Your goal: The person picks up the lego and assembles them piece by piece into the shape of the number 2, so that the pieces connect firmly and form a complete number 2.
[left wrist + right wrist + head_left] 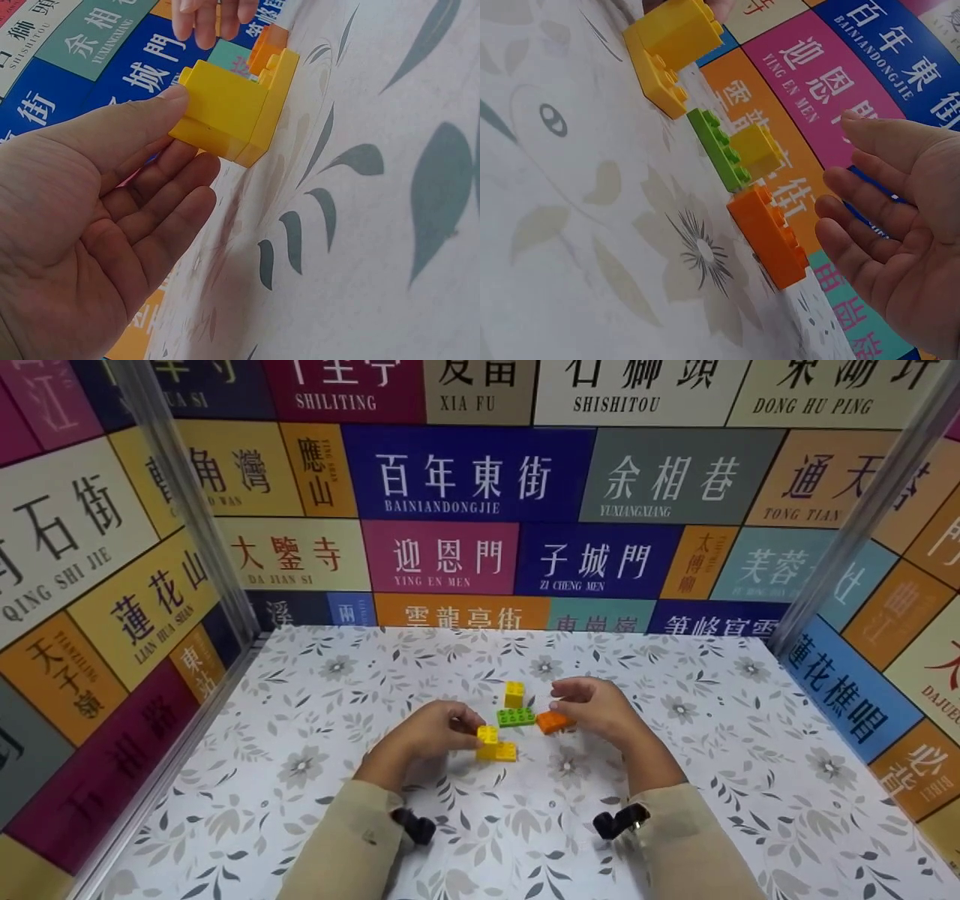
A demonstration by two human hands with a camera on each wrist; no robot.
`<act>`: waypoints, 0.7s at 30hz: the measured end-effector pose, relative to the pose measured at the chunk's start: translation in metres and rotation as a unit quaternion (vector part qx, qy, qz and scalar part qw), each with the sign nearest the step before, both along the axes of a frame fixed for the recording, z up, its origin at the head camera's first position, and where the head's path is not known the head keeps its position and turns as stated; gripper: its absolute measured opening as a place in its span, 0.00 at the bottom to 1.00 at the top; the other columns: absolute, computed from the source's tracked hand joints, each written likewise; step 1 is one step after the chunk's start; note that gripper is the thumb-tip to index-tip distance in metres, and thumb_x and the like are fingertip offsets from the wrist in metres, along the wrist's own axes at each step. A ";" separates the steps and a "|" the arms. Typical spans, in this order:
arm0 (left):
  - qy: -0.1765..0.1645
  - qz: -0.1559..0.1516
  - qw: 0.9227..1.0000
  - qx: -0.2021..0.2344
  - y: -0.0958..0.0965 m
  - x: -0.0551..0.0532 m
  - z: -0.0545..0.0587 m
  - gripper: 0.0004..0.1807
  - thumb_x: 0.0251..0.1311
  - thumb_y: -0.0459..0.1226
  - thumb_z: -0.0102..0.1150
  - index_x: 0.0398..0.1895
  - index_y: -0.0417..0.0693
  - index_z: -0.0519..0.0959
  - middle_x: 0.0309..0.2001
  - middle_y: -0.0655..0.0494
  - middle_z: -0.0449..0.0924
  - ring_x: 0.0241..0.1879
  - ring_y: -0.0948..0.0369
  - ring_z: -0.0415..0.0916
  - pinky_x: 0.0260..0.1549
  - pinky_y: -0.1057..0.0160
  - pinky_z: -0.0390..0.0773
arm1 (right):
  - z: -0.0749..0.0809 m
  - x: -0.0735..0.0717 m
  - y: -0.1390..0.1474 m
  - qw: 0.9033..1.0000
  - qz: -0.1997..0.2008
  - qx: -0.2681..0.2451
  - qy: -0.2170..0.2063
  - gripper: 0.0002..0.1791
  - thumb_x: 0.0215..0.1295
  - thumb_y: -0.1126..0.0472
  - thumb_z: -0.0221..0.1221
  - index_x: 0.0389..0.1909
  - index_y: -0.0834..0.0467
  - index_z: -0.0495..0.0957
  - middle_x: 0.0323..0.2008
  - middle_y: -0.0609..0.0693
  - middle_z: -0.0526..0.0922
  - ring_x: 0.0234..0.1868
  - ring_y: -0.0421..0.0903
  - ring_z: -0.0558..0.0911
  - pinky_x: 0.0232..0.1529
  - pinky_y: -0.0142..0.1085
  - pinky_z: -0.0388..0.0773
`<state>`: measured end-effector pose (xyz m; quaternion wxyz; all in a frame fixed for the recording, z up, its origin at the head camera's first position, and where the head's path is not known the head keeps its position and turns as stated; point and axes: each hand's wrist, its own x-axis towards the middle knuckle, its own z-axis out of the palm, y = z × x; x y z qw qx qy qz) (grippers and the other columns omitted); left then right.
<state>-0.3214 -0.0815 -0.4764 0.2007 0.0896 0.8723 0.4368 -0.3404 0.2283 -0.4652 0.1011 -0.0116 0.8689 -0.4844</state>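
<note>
My left hand (435, 729) pinches a tall yellow toy brick (223, 105) between thumb and fingers. That brick sits on one end of a flatter yellow brick (506, 752), whose studs show at the other end. My right hand (904, 232) holds nothing; its fingers are loosely bent and apart, close by an orange brick (769, 236). A green brick (718, 150) with two rows of studs lies left of the orange one. Just behind the green brick stands another yellow brick (514, 694).
A white tabletop (300, 825) with a grey leaf and flower print lies under the bricks. Panels with Chinese place names (465, 472) enclose the back and sides. Clear upright edges (191, 510) stand at the corners. Small black devices (416, 826) sit at both cuffs.
</note>
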 end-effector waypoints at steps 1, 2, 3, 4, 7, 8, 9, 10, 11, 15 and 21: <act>0.001 0.000 1.000 0.001 0.000 0.000 0.000 0.14 0.49 0.46 0.75 0.38 0.69 0.82 0.43 0.66 0.83 0.48 0.60 0.78 0.58 0.53 0.73 | -0.001 -0.001 0.003 1.000 -0.001 0.000 0.001 0.31 0.56 0.43 0.70 0.60 0.46 0.77 0.58 0.48 0.82 0.58 0.46 0.79 0.58 0.43 0.78; 0.004 -0.002 1.000 0.003 0.000 0.000 -0.001 0.13 0.49 0.46 0.75 0.38 0.68 0.82 0.43 0.66 0.83 0.47 0.60 0.78 0.58 0.53 0.73 | -0.002 -0.002 0.005 1.000 -0.005 -0.002 -0.002 0.31 0.55 0.43 0.70 0.60 0.46 0.77 0.59 0.47 0.81 0.59 0.46 0.79 0.59 0.43 0.78; 0.008 -0.004 1.000 0.004 0.000 -0.001 -0.001 0.13 0.50 0.46 0.75 0.38 0.68 0.83 0.43 0.66 0.83 0.47 0.60 0.78 0.58 0.53 0.74 | -0.003 -0.003 0.007 1.000 -0.007 -0.005 -0.002 0.31 0.56 0.44 0.70 0.61 0.46 0.77 0.59 0.48 0.81 0.60 0.47 0.78 0.60 0.43 0.77; 0.012 -0.006 1.000 0.005 0.000 -0.001 -0.001 0.13 0.50 0.46 0.75 0.38 0.68 0.83 0.43 0.66 0.83 0.47 0.60 0.78 0.57 0.53 0.74 | -0.005 -0.003 0.009 1.000 -0.009 -0.007 -0.003 0.31 0.56 0.45 0.70 0.61 0.47 0.77 0.60 0.48 0.81 0.61 0.47 0.78 0.60 0.44 0.76; 0.020 -0.011 1.000 0.008 0.000 -0.001 -0.002 0.12 0.51 0.45 0.74 0.38 0.67 0.83 0.43 0.66 0.83 0.46 0.60 0.78 0.57 0.54 0.75 | -0.009 -0.005 0.013 1.000 -0.013 -0.011 -0.008 0.29 0.58 0.50 0.69 0.61 0.48 0.76 0.61 0.49 0.80 0.62 0.49 0.77 0.60 0.44 0.76; 0.022 -0.013 1.000 0.008 0.000 0.000 -0.002 0.12 0.51 0.45 0.74 0.38 0.67 0.83 0.42 0.66 0.83 0.46 0.60 0.78 0.56 0.54 0.75 | -0.010 -0.005 0.014 1.000 -0.017 -0.012 -0.010 0.28 0.59 0.52 0.69 0.61 0.48 0.77 0.60 0.50 0.80 0.61 0.49 0.77 0.60 0.44 0.76; 0.022 -0.013 1.000 0.008 0.000 0.000 -0.003 0.12 0.52 0.45 0.74 0.38 0.67 0.83 0.42 0.66 0.83 0.46 0.60 0.78 0.56 0.55 0.75 | -0.012 -0.006 0.015 1.000 -0.018 -0.011 -0.010 0.27 0.59 0.53 0.69 0.61 0.48 0.77 0.60 0.50 0.80 0.61 0.50 0.77 0.60 0.44 0.76; 0.021 -0.012 1.000 0.008 0.000 0.000 -0.003 0.12 0.52 0.45 0.74 0.38 0.67 0.83 0.42 0.66 0.83 0.46 0.60 0.78 0.56 0.55 0.75 | -0.014 -0.007 0.016 1.000 -0.017 -0.009 -0.009 0.27 0.60 0.54 0.69 0.61 0.49 0.77 0.60 0.50 0.80 0.61 0.50 0.77 0.59 0.44 0.76; 0.020 -0.011 1.000 0.007 0.000 0.000 -0.003 0.12 0.51 0.45 0.74 0.38 0.68 0.83 0.42 0.66 0.83 0.46 0.60 0.78 0.55 0.55 0.75 | -0.016 -0.007 0.016 1.000 -0.017 -0.007 -0.008 0.27 0.60 0.55 0.69 0.61 0.49 0.77 0.60 0.50 0.80 0.61 0.50 0.77 0.60 0.44 0.76; 0.016 -0.008 1.000 0.004 0.001 0.000 -0.003 0.12 0.51 0.46 0.74 0.38 0.68 0.83 0.43 0.66 0.83 0.46 0.60 0.78 0.54 0.55 0.75 | -0.022 -0.010 0.017 1.000 -0.006 -0.003 -0.002 0.27 0.59 0.59 0.69 0.61 0.52 0.77 0.60 0.52 0.80 0.61 0.51 0.78 0.61 0.46 0.75; 0.005 -0.002 1.000 0.003 0.000 0.000 -0.002 0.12 0.51 0.46 0.75 0.38 0.68 0.83 0.44 0.66 0.82 0.47 0.59 0.78 0.54 0.55 0.75 | -0.030 -0.010 0.017 1.000 0.010 0.000 0.003 0.26 0.59 0.62 0.68 0.61 0.53 0.77 0.60 0.53 0.80 0.60 0.52 0.78 0.61 0.44 0.76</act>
